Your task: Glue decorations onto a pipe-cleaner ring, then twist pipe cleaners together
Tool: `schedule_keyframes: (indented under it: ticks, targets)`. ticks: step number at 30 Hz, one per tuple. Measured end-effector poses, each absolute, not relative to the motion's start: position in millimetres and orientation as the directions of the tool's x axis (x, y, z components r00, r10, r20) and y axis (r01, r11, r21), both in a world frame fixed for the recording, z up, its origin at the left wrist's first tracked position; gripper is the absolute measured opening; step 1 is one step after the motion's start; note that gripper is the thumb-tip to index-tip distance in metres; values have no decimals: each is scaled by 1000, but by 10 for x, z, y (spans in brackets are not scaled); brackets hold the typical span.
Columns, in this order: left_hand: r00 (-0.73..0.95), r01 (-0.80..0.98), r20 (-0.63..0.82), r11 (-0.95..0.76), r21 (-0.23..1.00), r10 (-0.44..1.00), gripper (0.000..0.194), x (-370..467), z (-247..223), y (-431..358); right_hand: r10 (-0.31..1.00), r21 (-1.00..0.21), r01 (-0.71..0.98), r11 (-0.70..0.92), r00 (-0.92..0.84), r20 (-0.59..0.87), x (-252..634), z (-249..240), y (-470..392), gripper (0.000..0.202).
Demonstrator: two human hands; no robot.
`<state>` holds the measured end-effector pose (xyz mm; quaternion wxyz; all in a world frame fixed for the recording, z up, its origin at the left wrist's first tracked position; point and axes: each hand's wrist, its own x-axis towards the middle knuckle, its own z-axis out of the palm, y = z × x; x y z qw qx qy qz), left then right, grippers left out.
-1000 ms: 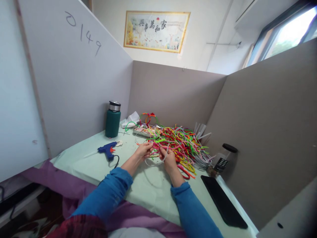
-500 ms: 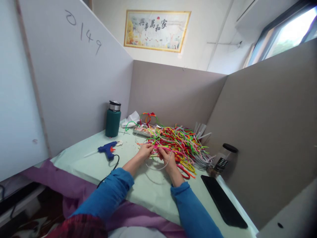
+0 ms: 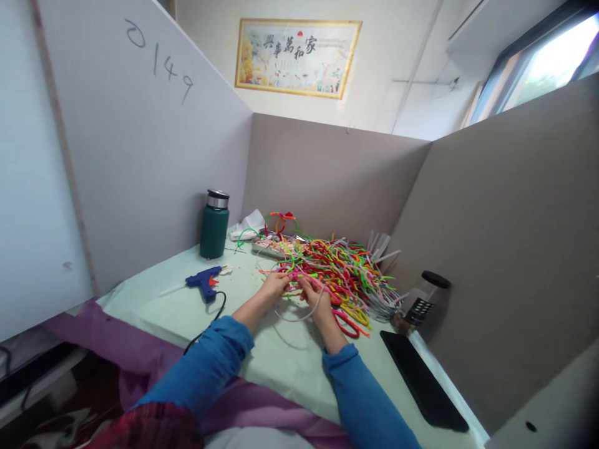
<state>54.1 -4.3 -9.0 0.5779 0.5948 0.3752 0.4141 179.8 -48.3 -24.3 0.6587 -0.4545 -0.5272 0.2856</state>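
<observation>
My left hand (image 3: pixel 275 287) and my right hand (image 3: pixel 314 295) are close together at the near edge of a heap of coloured pipe cleaners (image 3: pixel 349 268). Each has its fingertips pinched on a pink pipe cleaner, which partly blends with the heap behind. A pale grey-white loop (image 3: pixel 297 320) hangs below and between the hands, curving up past my right hand; how it joins the pink piece is hidden by the fingers. Behind the hands lies a shallow metal tray (image 3: pixel 269 251) with small pieces in it.
On the left are a blue glue gun (image 3: pixel 203 282) with a black cord and a green bottle (image 3: pixel 214 224). A jar with a black lid (image 3: pixel 423 296) and a flat black object (image 3: pixel 421 380) lie right. Bent pipe-cleaner rings (image 3: pixel 281 221) and white tissue (image 3: pixel 248 224) are at the back.
Both hands stay in nearly the same place, with only slight finger movement around the pink pipe cleaner. Everything else on the table is where it was.
</observation>
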Motion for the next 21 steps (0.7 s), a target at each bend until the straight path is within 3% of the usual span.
schedule_keyframes:
  ticks: [3,7,15,21]
  targets:
    - [399,-40,43,-30,999,916,28,536,-76,-61,831,-909,173,380,368,417,1805,-242,-486,31]
    - [419,-32,42,-31,999,907,17,547,-81,-77,822,-896,106,430,364,438,1817,-236,-493,33]
    - [494,-86,-43,98,991,868,24,513,-33,-102,862,-904,-62,423,336,380,1847,-281,-444,30]
    - [522,-99,-12,74,992,853,28,501,-53,-95,861,-897,-75,437,323,392,1870,-302,-432,29]
